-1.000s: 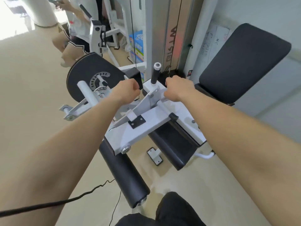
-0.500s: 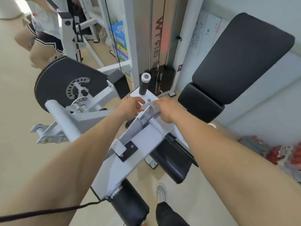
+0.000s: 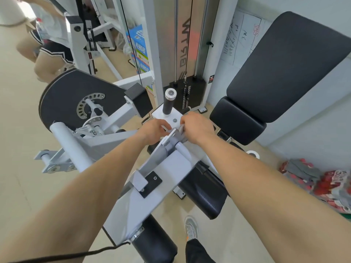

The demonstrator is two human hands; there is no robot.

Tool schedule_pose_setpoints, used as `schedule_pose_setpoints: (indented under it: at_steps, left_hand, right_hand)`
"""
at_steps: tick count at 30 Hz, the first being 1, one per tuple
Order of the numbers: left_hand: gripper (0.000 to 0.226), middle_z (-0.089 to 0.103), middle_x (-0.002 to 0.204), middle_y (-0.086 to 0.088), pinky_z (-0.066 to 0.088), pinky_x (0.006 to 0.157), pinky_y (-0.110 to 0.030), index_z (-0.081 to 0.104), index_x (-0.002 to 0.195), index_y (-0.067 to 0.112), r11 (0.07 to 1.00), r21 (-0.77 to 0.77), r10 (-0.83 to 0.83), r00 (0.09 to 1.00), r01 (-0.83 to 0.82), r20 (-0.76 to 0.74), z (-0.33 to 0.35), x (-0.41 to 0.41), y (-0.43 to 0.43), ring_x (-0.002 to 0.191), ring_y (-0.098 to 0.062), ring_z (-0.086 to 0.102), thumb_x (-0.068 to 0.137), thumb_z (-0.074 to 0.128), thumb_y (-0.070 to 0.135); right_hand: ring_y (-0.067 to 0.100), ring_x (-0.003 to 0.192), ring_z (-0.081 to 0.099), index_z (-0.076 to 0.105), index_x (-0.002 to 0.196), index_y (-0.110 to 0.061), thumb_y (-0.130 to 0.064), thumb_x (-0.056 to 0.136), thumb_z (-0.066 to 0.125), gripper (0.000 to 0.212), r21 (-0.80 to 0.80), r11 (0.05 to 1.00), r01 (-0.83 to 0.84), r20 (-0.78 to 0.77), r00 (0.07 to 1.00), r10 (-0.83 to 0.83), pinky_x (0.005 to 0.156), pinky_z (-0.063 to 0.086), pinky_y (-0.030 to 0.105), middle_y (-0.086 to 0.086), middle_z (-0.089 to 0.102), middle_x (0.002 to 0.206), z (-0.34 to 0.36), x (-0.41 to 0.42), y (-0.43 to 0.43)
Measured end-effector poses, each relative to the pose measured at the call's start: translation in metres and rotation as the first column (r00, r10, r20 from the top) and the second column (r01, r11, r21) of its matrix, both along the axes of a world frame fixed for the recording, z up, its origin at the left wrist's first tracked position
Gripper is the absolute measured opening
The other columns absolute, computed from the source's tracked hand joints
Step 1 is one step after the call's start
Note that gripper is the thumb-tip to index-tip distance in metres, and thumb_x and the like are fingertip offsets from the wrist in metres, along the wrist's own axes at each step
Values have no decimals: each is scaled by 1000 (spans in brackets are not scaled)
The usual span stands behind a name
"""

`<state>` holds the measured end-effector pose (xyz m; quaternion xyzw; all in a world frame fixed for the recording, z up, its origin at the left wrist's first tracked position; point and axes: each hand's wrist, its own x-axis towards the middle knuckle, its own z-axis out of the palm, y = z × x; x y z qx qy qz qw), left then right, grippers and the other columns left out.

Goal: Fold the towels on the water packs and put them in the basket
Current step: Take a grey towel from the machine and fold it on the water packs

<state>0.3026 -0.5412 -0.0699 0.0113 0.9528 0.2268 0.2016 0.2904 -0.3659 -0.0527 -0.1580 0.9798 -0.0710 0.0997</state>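
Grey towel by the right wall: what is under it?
The grey towel lies on red-wrapped water packs. The pack tops beneath the cloth are covered, so those cannot be seen.

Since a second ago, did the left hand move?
Yes. The left hand slid to the right, closer in under the black post grip and nearer the right hand.

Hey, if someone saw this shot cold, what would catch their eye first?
Two bare forearms reach in from below, with the left hand and right hand meeting at the top of a white gym machine in the middle; what their fingers do there is unclear. A big black back pad fills the upper right. At the right edge, grey towels lie on red water packs on the floor.
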Motion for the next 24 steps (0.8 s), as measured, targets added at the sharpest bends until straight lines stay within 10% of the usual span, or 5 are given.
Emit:
schedule_pose_setpoints:
  at_steps: [16,24]
  left_hand:
    - [42,65,107,0,46,83,-35,62,113,25,954,226,243,951,-198,-191,102,29,-1,98,-24,60,98,37,56]
    - [35,62,110,11,39,84,-27,62,126,31,904,420,113,900,82,-420,145,98,34,104,-10,56,93,60,43]
  right_hand:
    - [25,95,56,58,107,-26,-19,94,46,18,-280,957,82,-186,973,-138,73,45,37,1,55,111,119,26,-6]
    - [22,92,54,58,109,-21,-28,94,54,16,-339,931,134,-258,939,-229,73,49,40,1,53,111,156,111,16]
